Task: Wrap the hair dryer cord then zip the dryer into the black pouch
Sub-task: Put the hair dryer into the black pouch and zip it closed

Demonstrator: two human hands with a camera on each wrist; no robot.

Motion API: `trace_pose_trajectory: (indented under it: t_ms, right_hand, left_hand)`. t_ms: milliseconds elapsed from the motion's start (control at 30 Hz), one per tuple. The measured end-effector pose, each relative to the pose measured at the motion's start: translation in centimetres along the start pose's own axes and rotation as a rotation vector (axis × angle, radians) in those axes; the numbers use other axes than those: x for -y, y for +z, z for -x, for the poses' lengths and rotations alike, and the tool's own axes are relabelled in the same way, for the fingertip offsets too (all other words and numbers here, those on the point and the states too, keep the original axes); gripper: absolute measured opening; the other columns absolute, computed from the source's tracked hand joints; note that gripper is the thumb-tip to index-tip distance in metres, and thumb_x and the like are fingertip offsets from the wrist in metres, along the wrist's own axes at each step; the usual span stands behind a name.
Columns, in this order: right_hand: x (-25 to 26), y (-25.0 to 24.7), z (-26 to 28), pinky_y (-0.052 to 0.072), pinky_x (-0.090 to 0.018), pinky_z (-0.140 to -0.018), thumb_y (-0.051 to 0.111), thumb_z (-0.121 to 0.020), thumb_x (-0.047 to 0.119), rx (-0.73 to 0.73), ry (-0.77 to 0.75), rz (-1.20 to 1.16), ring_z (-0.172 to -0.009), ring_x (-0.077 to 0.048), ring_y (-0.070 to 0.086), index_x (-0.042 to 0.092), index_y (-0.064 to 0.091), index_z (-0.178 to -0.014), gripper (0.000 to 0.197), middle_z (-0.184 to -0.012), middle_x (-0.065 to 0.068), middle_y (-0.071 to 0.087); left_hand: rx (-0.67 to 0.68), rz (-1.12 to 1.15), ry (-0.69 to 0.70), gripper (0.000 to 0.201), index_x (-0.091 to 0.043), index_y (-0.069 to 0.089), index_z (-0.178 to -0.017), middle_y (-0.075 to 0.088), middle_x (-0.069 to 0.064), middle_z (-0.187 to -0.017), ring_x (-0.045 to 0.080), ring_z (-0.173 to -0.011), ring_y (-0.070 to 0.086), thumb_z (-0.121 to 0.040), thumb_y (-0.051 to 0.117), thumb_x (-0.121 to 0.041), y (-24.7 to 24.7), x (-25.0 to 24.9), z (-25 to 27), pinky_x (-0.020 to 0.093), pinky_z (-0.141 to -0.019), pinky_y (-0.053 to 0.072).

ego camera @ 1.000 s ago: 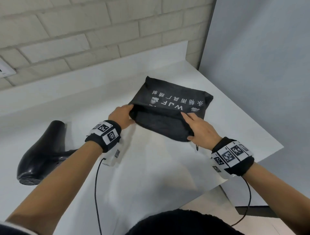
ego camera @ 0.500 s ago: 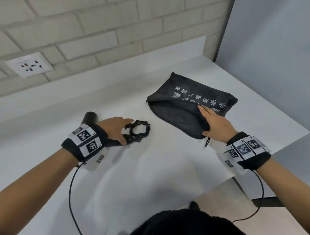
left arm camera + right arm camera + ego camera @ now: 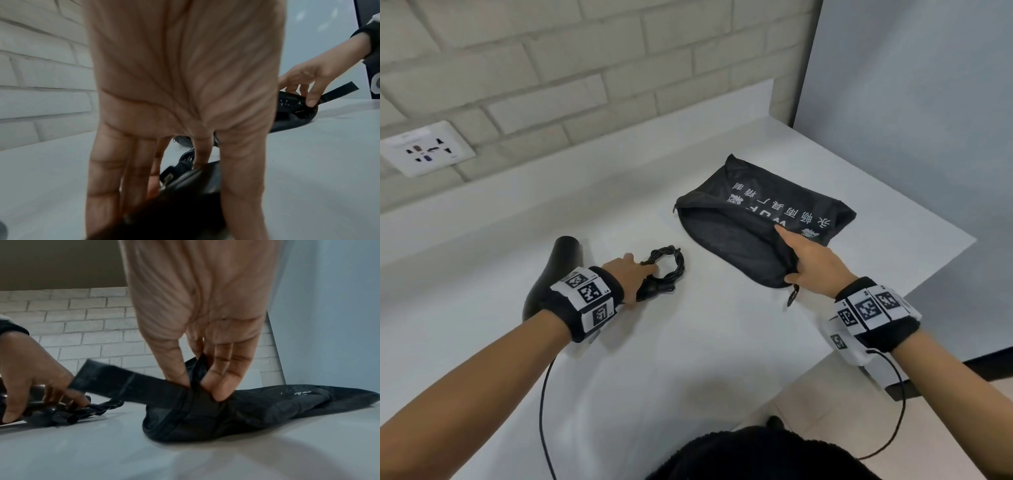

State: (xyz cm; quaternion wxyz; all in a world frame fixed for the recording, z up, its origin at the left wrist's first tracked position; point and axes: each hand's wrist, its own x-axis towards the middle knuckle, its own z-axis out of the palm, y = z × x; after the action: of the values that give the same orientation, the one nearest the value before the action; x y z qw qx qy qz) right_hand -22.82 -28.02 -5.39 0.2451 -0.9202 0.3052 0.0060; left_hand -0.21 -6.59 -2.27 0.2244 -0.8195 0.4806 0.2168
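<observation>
A black hair dryer (image 3: 558,267) lies on the white counter (image 3: 688,342) at the left, its cord (image 3: 669,263) wound in a small coil at the end of the handle. My left hand (image 3: 638,277) grips the dryer's handle (image 3: 191,186), fingers curled over it beside the cord coil (image 3: 98,408). The black pouch (image 3: 763,219) with white print lies to the right, its mouth gaping toward the dryer. My right hand (image 3: 796,260) pinches the pouch's near edge (image 3: 197,386) between thumb and fingers and holds the mouth up.
A wall socket (image 3: 424,149) sits in the brick wall at the left. A grey panel (image 3: 911,102) stands along the counter's right side. The counter's front right corner lies near my right wrist. The pouch's black strap (image 3: 127,379) sticks out to the left.
My left hand let go of the pouch, moved left to the dryer and closed on its handle by the coiled cord. My right hand has kept hold of the pouch's edge.
</observation>
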Motion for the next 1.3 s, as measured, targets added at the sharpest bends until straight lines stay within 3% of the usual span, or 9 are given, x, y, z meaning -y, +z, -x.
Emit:
trace_pose_trajectory:
  t_ms: [100, 200, 300, 500, 733, 833, 933, 1100, 1300]
  right_hand:
    - [-0.4, -0.2, 0.0, 0.041, -0.031, -0.093, 0.069, -0.074, 0.007, 0.007, 0.007, -0.005, -0.116, -0.031, 0.052, 0.022, 0.012, -0.147, 0.095, -0.149, -0.004, 0.033]
    - [-0.6, -0.5, -0.2, 0.041, -0.031, -0.093, 0.069, -0.074, 0.007, 0.027, -0.005, 0.000, -0.115, -0.033, 0.052, 0.022, 0.011, -0.147, 0.095, -0.148, -0.005, 0.035]
    - [-0.7, -0.5, -0.4, 0.041, -0.030, -0.092, 0.070, -0.073, 0.007, 0.037, -0.024, -0.016, -0.115, -0.033, 0.052, 0.022, 0.012, -0.147, 0.095, -0.147, -0.005, 0.036]
    - [-1.3, -0.5, -0.5, 0.033, -0.020, -0.081, 0.069, -0.074, 0.006, 0.034, -0.058, -0.040, -0.114, -0.033, 0.052, 0.023, 0.014, -0.147, 0.093, -0.138, -0.009, 0.046]
    - [-1.6, -0.7, -0.7, 0.032, -0.017, -0.081, 0.068, -0.075, 0.007, 0.053, -0.105, -0.044, -0.117, -0.028, 0.050, 0.025, 0.012, -0.147, 0.093, -0.146, 0.000, 0.038]
    - [-1.8, -0.8, -0.8, 0.029, -0.014, -0.080, 0.067, -0.075, 0.008, 0.061, -0.120, -0.045, -0.117, -0.027, 0.050, 0.025, 0.011, -0.147, 0.093, -0.146, -0.001, 0.038]
    - [-2.1, -1.0, -1.0, 0.028, -0.013, -0.078, 0.066, -0.076, 0.009, 0.073, -0.133, -0.036, -0.118, -0.026, 0.050, 0.024, 0.010, -0.148, 0.092, -0.149, 0.001, 0.035]
    - [-2.3, -1.5, -1.4, 0.031, -0.017, -0.081, 0.066, -0.075, 0.009, 0.117, -0.145, -0.029, -0.116, -0.026, 0.051, 0.024, 0.012, -0.147, 0.092, -0.151, 0.003, 0.030]
    - [-2.5, -1.9, -2.1, 0.033, -0.018, -0.079, 0.068, -0.074, 0.009, 0.143, -0.106, -0.052, -0.112, -0.024, 0.054, 0.027, 0.012, -0.147, 0.094, -0.146, 0.002, 0.037]
  left_hand:
    - [-0.023, 0.046, 0.017, 0.054, -0.024, 0.033, -0.138, 0.047, 0.018, -0.124, 0.036, -0.110, 0.054, -0.087, 0.053, -0.028, 0.3, -0.3, 0.1, 0.037, -0.090, 0.044]
    - [-0.069, 0.148, 0.034, 0.044, -0.022, 0.044, -0.130, 0.058, 0.014, -0.111, 0.033, -0.100, 0.058, -0.087, 0.053, -0.025, 0.4, -0.3, 0.2, 0.034, -0.084, 0.044]
    - [-0.077, 0.258, 0.047, 0.042, -0.022, 0.050, -0.120, 0.053, 0.005, -0.089, 0.026, -0.081, 0.054, -0.079, 0.062, -0.021, 0.0, -0.9, -0.1, 0.031, -0.074, 0.044]
    - [-0.154, 0.382, 0.084, 0.051, -0.031, 0.043, -0.127, 0.041, 0.007, -0.098, 0.036, -0.095, 0.056, -0.081, 0.061, -0.022, -2.2, -5.1, -1.7, 0.037, -0.083, 0.044]
    - [-0.272, 0.393, -0.009, 0.045, -0.021, 0.040, -0.131, 0.044, 0.019, -0.121, 0.038, -0.102, 0.056, -0.088, 0.051, -0.025, -5.2, -11.5, -5.1, 0.040, -0.086, 0.045]
    - [-0.246, 0.354, -0.042, 0.040, -0.013, 0.041, -0.130, 0.046, 0.022, -0.124, 0.039, -0.107, 0.055, -0.091, 0.045, -0.020, -5.5, -13.5, -6.2, 0.042, -0.087, 0.046]
    - [-0.208, 0.330, -0.007, 0.042, -0.006, 0.040, -0.127, 0.055, 0.021, -0.123, 0.038, -0.111, 0.054, -0.089, 0.051, -0.018, -5.8, -14.3, -6.3, 0.041, -0.086, 0.045]
    - [-0.311, 0.497, 0.138, 0.043, -0.017, 0.044, -0.132, 0.058, 0.007, -0.127, 0.028, -0.118, 0.052, -0.091, 0.049, -0.031, -7.6, -10.5, -2.4, 0.033, -0.096, 0.039]
    - [-0.337, 0.542, 0.145, 0.038, -0.021, 0.048, -0.132, 0.053, 0.001, -0.135, 0.019, -0.123, 0.049, -0.094, 0.047, -0.016, -5.7, -0.3, -0.2, 0.021, -0.100, 0.030]
